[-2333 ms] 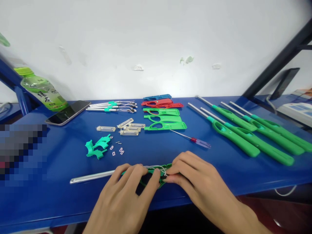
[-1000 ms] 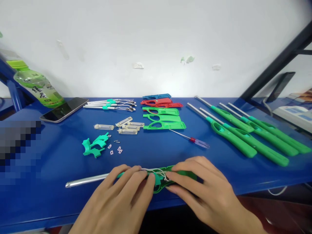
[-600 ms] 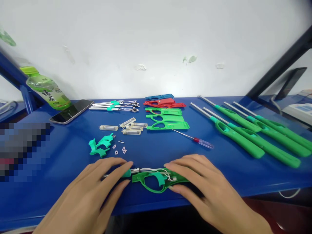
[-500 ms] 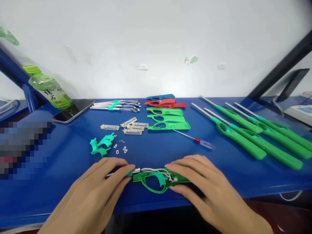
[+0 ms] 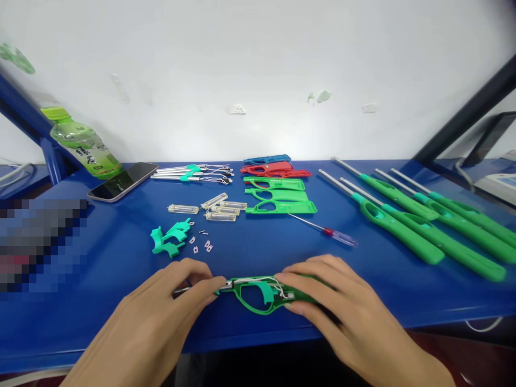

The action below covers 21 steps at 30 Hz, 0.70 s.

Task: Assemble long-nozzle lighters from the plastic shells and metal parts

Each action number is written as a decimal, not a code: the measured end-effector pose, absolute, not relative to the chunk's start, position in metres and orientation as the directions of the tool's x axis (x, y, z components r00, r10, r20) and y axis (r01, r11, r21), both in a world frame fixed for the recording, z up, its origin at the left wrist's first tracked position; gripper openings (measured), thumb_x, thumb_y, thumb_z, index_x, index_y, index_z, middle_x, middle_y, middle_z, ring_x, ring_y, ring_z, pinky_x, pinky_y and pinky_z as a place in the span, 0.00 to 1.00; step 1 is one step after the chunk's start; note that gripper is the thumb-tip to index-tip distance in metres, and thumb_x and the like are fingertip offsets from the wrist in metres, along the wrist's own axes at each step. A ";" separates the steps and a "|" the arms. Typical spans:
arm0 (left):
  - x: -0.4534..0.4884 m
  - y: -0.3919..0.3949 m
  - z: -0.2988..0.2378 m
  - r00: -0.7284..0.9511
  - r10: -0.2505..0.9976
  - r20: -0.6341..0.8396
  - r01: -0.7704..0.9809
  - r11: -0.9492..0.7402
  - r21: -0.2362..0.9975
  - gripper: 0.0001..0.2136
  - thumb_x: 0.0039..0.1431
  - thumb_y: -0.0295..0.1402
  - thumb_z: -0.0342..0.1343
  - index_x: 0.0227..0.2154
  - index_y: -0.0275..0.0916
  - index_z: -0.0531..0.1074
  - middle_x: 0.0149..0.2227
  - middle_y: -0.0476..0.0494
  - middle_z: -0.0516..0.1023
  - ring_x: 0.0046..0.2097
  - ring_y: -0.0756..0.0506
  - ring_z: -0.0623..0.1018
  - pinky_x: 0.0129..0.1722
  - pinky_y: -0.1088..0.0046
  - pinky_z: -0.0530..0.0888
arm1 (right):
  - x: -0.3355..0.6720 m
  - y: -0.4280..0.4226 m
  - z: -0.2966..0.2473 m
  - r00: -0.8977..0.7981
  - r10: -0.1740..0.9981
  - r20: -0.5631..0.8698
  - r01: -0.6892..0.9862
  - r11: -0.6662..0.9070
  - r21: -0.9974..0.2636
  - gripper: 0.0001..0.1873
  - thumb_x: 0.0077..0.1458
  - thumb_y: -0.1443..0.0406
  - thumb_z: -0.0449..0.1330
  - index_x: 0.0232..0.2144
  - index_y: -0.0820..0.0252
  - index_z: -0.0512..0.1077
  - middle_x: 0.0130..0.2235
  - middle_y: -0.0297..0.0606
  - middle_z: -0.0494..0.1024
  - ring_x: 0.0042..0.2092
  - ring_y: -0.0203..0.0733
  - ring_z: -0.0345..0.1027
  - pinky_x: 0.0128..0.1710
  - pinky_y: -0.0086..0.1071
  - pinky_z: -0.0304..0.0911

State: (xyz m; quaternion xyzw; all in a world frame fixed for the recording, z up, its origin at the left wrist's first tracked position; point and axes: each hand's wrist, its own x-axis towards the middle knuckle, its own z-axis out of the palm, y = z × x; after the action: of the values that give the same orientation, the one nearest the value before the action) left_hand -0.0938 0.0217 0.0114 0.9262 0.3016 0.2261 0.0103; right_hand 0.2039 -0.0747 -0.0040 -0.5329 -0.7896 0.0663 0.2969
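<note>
A half-open green lighter shell lies near the front edge of the blue table, with a teal trigger and white wires showing inside. My left hand rests on its metal tube, fingertips pinched at the tube's joint with the shell. My right hand covers the shell's handle end, fingers pressed down on it.
Several finished green lighters lie at the right. Behind the shell lie a screwdriver, empty green, red and blue shells, clear fuel tanks, teal triggers, small clips, tube assemblies, a phone and a bottle.
My left hand slid left off the shell onto the metal tube, uncovering the trigger and wires. The right hand stays on the handle end.
</note>
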 end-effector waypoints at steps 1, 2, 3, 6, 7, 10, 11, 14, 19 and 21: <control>-0.095 0.022 0.010 0.719 0.561 0.410 0.553 -0.819 0.152 0.17 0.76 0.27 0.46 0.52 0.53 0.77 0.50 0.53 0.80 0.43 0.50 0.83 0.39 0.77 0.77 | 0.204 -0.075 -0.004 -0.255 0.882 0.397 0.800 0.423 -0.425 0.16 0.76 0.64 0.57 0.62 0.48 0.71 0.55 0.37 0.82 0.54 0.48 0.74 0.56 0.44 0.70; -0.095 0.022 0.009 0.721 0.563 0.405 0.554 -0.819 0.153 0.17 0.76 0.27 0.47 0.53 0.54 0.77 0.51 0.53 0.80 0.43 0.50 0.83 0.39 0.76 0.77 | 0.205 -0.075 -0.004 -0.256 0.883 0.393 0.797 0.423 -0.431 0.16 0.76 0.64 0.57 0.62 0.48 0.70 0.55 0.36 0.82 0.54 0.48 0.74 0.56 0.44 0.70; -0.096 0.022 0.008 0.718 0.574 0.393 0.561 -0.812 0.160 0.17 0.76 0.28 0.47 0.54 0.55 0.77 0.52 0.53 0.79 0.44 0.50 0.83 0.39 0.76 0.77 | 0.205 -0.075 -0.004 -0.257 0.885 0.388 0.795 0.422 -0.436 0.16 0.76 0.64 0.57 0.62 0.48 0.70 0.56 0.36 0.81 0.54 0.48 0.73 0.56 0.44 0.69; -0.094 0.020 0.007 0.699 0.599 0.389 0.575 -0.796 0.192 0.15 0.78 0.33 0.48 0.55 0.56 0.77 0.52 0.53 0.79 0.46 0.49 0.83 0.40 0.74 0.78 | 0.206 -0.075 -0.004 -0.266 0.886 0.379 0.789 0.426 -0.442 0.16 0.76 0.64 0.58 0.62 0.47 0.70 0.56 0.35 0.81 0.54 0.47 0.73 0.56 0.44 0.69; -0.092 0.020 0.008 0.691 0.600 0.402 0.574 -0.795 0.198 0.14 0.78 0.33 0.48 0.54 0.56 0.77 0.52 0.53 0.79 0.46 0.49 0.83 0.41 0.74 0.78 | 0.206 -0.075 -0.004 -0.269 0.885 0.379 0.789 0.429 -0.441 0.16 0.76 0.64 0.58 0.62 0.47 0.70 0.56 0.34 0.81 0.54 0.47 0.73 0.56 0.44 0.69; -0.087 0.020 0.011 0.688 0.576 0.441 0.557 -0.809 0.187 0.14 0.78 0.32 0.48 0.53 0.55 0.78 0.50 0.52 0.80 0.43 0.50 0.83 0.41 0.75 0.78 | 0.205 -0.074 -0.004 -0.266 0.885 0.382 0.790 0.427 -0.440 0.16 0.76 0.65 0.58 0.62 0.47 0.70 0.56 0.35 0.81 0.54 0.47 0.73 0.56 0.44 0.70; -0.086 0.020 0.012 0.690 0.569 0.446 0.554 -0.813 0.180 0.14 0.77 0.31 0.49 0.51 0.53 0.78 0.49 0.52 0.80 0.42 0.50 0.84 0.40 0.75 0.78 | 0.205 -0.074 -0.004 -0.261 0.886 0.383 0.791 0.423 -0.441 0.16 0.76 0.64 0.58 0.62 0.47 0.70 0.56 0.35 0.81 0.54 0.47 0.73 0.56 0.44 0.70; -0.085 0.022 0.013 0.710 0.564 0.422 0.557 -0.816 0.155 0.14 0.74 0.28 0.50 0.50 0.51 0.78 0.48 0.50 0.81 0.42 0.48 0.84 0.37 0.74 0.79 | 0.205 -0.075 -0.005 -0.255 0.890 0.378 0.791 0.417 -0.448 0.15 0.76 0.64 0.58 0.62 0.47 0.70 0.55 0.35 0.81 0.54 0.47 0.73 0.55 0.44 0.71; -0.088 0.022 0.009 0.729 0.568 0.382 0.584 -0.807 0.087 0.26 0.69 0.22 0.47 0.62 0.57 0.73 0.52 0.46 0.79 0.48 0.44 0.84 0.39 0.71 0.81 | 0.205 -0.076 -0.005 -0.251 0.889 0.382 0.794 0.415 -0.445 0.15 0.75 0.64 0.58 0.61 0.48 0.72 0.55 0.36 0.82 0.54 0.48 0.75 0.55 0.44 0.72; -0.089 0.021 0.005 0.746 0.567 0.350 0.579 -0.811 0.081 0.28 0.68 0.21 0.47 0.64 0.57 0.71 0.54 0.45 0.78 0.49 0.43 0.83 0.43 0.69 0.81 | 0.205 -0.075 -0.004 -0.247 0.888 0.387 0.795 0.414 -0.443 0.15 0.75 0.63 0.58 0.61 0.48 0.73 0.55 0.37 0.82 0.53 0.48 0.76 0.54 0.43 0.73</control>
State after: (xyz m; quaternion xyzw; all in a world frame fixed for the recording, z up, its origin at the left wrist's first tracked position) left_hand -0.0892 0.0211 0.0052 0.9342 0.3066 0.1819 -0.0162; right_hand 0.2053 -0.0749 -0.0043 -0.5354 -0.7859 0.0782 0.2993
